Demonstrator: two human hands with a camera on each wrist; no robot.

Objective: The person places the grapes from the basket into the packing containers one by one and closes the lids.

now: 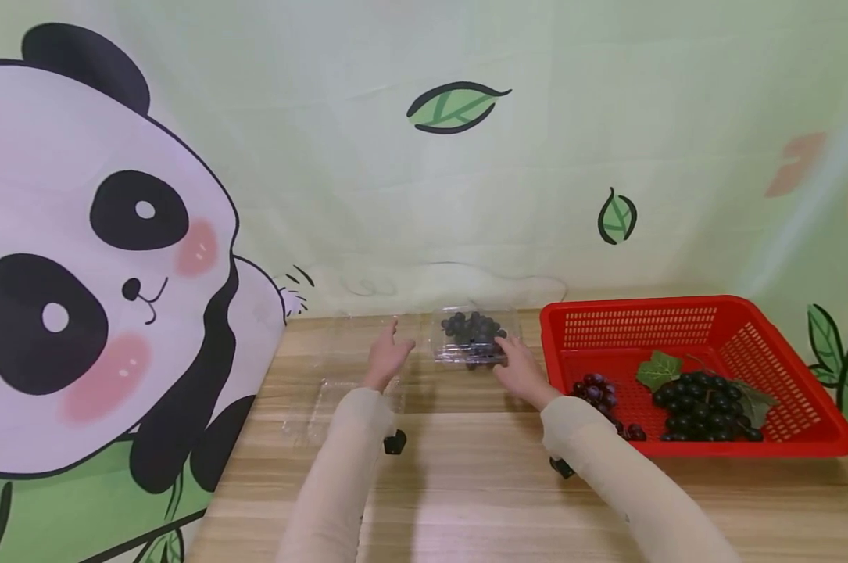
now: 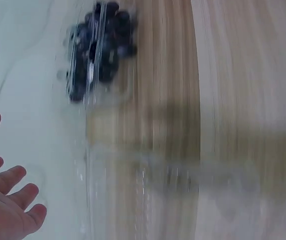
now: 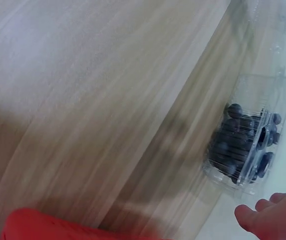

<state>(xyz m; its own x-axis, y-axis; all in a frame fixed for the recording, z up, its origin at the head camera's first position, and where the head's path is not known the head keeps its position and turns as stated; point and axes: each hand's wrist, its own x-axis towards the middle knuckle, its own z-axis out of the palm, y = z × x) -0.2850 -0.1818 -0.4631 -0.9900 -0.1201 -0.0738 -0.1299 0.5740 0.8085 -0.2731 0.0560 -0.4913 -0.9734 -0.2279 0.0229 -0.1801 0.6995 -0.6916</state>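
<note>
So the whole back is taken up by a pale green printed backdrop (image 1: 536, 195), its panda cut off at the left edge. A wood-grain counter (image 1: 480, 485) is set below it, the near part lost past the frame. On the right sits a red plastic basket (image 1: 691, 447), shown only as a corner in the right wrist view. Some clear plastic packaging (image 2: 117, 195) is spread on the left, partly covered by the left sleeve and badly blurred; its outline can't really be made out. A clear clamshell box (image 3: 255, 90) is set between the hands near the backdrop, with dark grapes (image 1: 469, 327) seen through it, kinda glared over. The left hand (image 1: 388, 358) is held with fingers spread, nothing gripped. The right hand (image 1: 522, 371) is held loose-fingered at the box's right end; whether it's touched can't be told. In the basket, a black grape bunch (image 1: 701, 407) is clipped by the front rim, reddish grapes (image 1: 595, 388) are half hidden by the right sleeve, and a green leaf (image 1: 658, 371) is tucked alongside.
</note>
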